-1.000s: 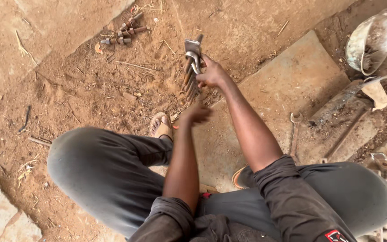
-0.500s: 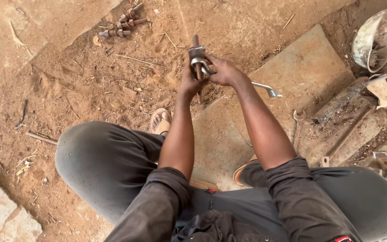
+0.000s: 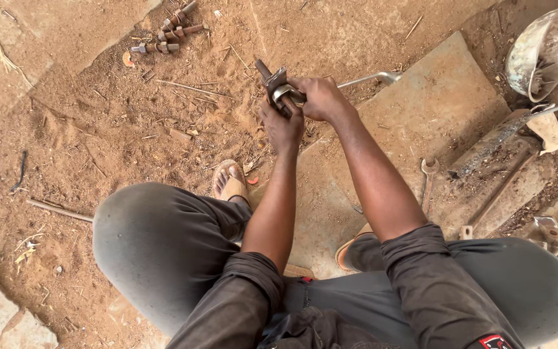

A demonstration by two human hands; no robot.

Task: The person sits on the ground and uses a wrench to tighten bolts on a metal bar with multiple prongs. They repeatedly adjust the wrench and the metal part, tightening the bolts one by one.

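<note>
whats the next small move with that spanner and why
Probably swing the spanner handle round another stroke. The right hand grips it at the nut on the threaded bolt, while the left hand clamps the bolt below, with bare thread showing past the nut.

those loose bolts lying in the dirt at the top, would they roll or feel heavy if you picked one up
The loose bolts look like rusty steel, so probably stiff and heavy for their size. Their round shanks could roll, though the soft sandy ground likely stops them. The rough rust suggests they would not be slippery.
</note>
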